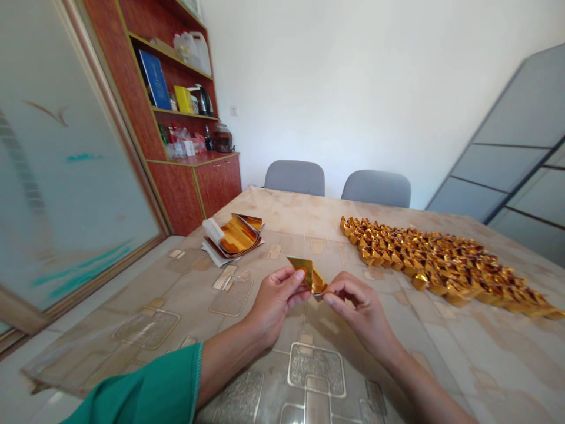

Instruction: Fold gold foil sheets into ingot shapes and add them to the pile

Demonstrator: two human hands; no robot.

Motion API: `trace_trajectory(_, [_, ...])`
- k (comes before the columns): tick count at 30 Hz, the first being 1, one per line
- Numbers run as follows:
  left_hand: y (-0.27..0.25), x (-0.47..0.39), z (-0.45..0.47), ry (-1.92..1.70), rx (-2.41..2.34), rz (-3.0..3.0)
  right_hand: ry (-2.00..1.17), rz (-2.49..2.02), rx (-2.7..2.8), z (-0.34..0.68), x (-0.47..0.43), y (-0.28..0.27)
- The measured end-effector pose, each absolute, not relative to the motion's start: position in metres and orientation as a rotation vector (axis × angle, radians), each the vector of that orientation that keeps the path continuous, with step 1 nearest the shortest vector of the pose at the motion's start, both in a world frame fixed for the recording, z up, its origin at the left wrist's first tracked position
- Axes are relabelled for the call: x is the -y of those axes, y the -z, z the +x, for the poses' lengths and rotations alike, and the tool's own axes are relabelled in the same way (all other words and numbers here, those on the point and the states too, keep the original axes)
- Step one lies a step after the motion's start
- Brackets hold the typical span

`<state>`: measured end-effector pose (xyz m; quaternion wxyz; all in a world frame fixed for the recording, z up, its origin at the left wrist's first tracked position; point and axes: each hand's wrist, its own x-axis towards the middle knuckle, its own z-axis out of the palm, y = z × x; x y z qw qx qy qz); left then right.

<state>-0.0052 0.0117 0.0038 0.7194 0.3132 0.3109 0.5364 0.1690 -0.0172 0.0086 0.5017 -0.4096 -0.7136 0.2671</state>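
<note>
No legible text; pale marks on blue box (pixel 154 79) too small to read.

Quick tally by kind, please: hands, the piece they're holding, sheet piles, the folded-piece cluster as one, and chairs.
Left hand and right hand: 2
Held gold piece: 1
Pile of gold sheets: 1
Cluster of folded gold pieces: 1
Gray chairs: 2
Total: 7

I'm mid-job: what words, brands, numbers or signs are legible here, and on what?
No text is legible.
Blue flat item in the wooden cabinet: pale marks, too small and blurred to read.
Yellow item beside it: nothing readable.
Teal strokes on the frosted panel: no readable word.
Held gold piece: no lettering visible.
</note>
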Motion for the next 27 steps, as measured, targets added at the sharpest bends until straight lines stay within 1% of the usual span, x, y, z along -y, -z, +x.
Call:
trace_trajectory(4, [-0.003,-0.007,-0.003,-1.215,-0.648,0.734,-0.735,-1.067,1.561,0.166,0.015,-0.004])
trace_trajectory(14, [0.001,-0.004,0.000,-1.227,-0.663,0.717,-0.735,-1.162,1.390,0.157,0.015,-0.006])
trace_trajectory(24, [-0.001,-0.002,0.003,-1.180,-0.688,0.776,-0.475,-1.160,1.622,0.155,0.017,-0.004])
trace_trajectory(27, [0.001,-0.003,0.003,-1.185,-0.690,0.751,-0.477,-1.138,1.652,0.155,0.017,-0.003])
